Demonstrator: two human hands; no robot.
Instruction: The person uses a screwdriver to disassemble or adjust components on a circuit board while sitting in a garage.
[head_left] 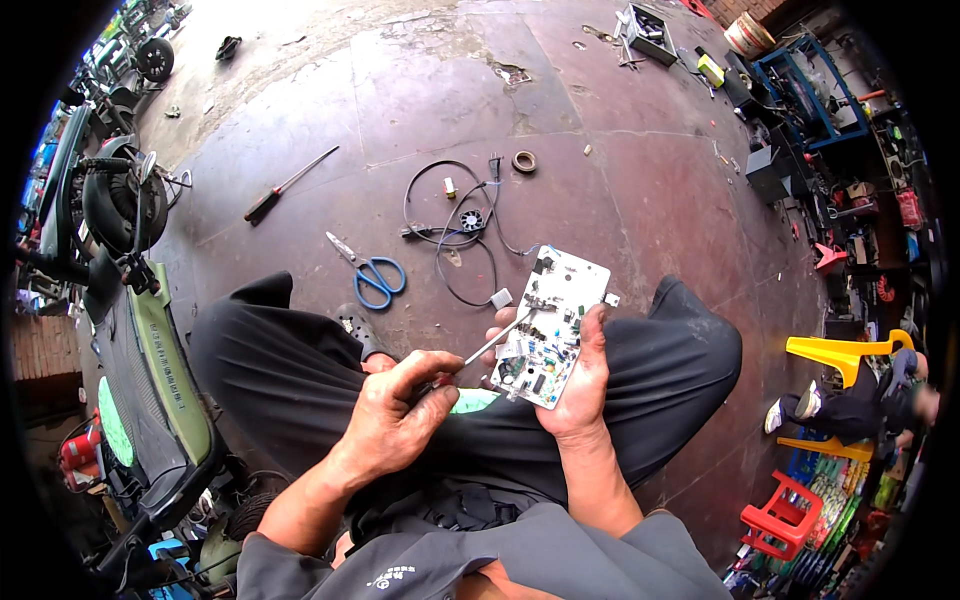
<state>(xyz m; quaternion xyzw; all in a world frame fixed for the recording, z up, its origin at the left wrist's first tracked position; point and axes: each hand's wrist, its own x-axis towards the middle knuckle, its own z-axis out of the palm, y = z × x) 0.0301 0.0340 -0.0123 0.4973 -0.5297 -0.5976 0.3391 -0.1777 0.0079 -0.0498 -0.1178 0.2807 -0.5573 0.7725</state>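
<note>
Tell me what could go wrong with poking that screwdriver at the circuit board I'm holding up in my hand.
The board is held only by your right hand above your lap, so a push from the screwdriver in your left hand may tilt it or let the tip slip toward your fingers. The tip sits among closely packed parts and could scrape or bridge them. Wires trail from the board to the floor and might snag.

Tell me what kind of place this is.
Probably an open-air repair workshop. The right hand holds a circuit board while the left hand probes it with a screwdriver; scissors and loose wires lie on the concrete floor, beside a green scooter.
</note>
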